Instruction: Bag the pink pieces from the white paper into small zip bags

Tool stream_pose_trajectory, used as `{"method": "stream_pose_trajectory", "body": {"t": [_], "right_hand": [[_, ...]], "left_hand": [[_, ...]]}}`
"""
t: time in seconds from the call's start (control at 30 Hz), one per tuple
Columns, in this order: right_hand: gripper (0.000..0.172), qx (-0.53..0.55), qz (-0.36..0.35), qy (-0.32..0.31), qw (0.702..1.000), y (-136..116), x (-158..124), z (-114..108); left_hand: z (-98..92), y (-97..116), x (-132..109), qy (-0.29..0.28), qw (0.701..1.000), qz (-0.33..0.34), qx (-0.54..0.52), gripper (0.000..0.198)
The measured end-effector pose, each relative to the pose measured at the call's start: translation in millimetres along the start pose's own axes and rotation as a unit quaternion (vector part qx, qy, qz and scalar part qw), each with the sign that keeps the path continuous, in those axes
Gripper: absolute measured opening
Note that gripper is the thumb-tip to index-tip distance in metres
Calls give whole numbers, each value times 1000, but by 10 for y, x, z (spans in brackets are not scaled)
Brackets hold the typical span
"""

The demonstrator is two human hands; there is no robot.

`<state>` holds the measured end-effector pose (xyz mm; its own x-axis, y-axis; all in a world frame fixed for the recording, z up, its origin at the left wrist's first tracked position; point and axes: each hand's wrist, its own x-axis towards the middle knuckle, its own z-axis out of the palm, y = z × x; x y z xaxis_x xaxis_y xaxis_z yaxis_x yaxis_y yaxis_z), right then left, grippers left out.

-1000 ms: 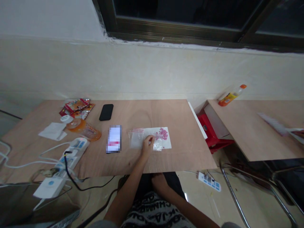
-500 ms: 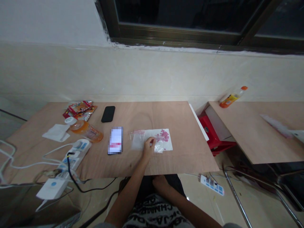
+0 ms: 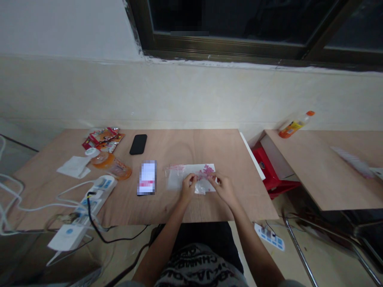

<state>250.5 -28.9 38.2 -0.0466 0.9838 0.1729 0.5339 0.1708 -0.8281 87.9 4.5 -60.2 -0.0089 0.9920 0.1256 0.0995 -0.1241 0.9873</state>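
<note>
A white sheet of paper (image 3: 191, 169) lies near the front of the wooden table (image 3: 185, 147), with a heap of small pink beads (image 3: 207, 170) on its right end. On the sheet rests a small clear plastic bag (image 3: 201, 186). My left hand (image 3: 188, 186) pinches the bag's left edge. My right hand (image 3: 223, 187) has its fingers curled at the bag's right side, just below the beads. An empty clear zip bag with a pink strip (image 3: 173, 175) lies to the left of my left hand.
Left of the bags lie a lit phone (image 3: 147, 177), a black phone (image 3: 138, 144), an orange bottle on its side (image 3: 111, 165), snack packets (image 3: 102, 137), a tissue (image 3: 73, 166) and a power strip with cables (image 3: 95, 191). A second table (image 3: 326, 167) with a bottle (image 3: 295, 125) stands right; a red stool (image 3: 269, 169) between.
My right hand has come up from my lap onto the table and now touches the small bag's right side. The left hand has kept its pinch on the bag.
</note>
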Motion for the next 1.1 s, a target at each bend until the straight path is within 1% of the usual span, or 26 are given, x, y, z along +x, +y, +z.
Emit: {"method": "stream_pose_trajectory", "body": {"t": [0.07,0.17,0.23,0.33,0.47,0.57,0.63,0.77,0.87,0.93,1.0,1.1], "right_hand": [[28,-38,-40,24,998,104,242,1],[29,-70,-74,3,995,249,427,117],[30,-77,-80,-26,994,329,461,205],[31,-85,-81,-50,992,423,460,286],[37,-95,-79,-57,991,498,467,319],[43,-99,-75,-57,991,509,485,322],[44,-95,-77,-48,991,505,484,305],[35,-68,-64,15,996,526,376,208],[27,-56,-35,28,997,583,176,136],[21,-72,-17,8,997,625,20,118],[17,-112,-7,-26,993,657,-120,127],[13,-153,6,-61,986,678,-255,169]], "left_hand": [[0,-3,6,7,1000,0,1,28],[-1,6,13,10,1000,-3,-3,29],[-3,20,15,12,1000,-4,-6,29],[-4,35,17,18,1000,-1,-8,28],[-3,31,21,18,1000,2,-10,28],[-4,27,22,15,1000,2,-13,27],[-5,28,19,14,1000,-2,-17,27],[-1,26,10,24,999,-15,-26,27],[4,17,5,30,999,-18,-29,26],[5,5,3,32,999,-19,-29,26],[6,-10,2,34,999,-22,-30,25],[5,-39,2,39,998,-30,-29,26]]}}
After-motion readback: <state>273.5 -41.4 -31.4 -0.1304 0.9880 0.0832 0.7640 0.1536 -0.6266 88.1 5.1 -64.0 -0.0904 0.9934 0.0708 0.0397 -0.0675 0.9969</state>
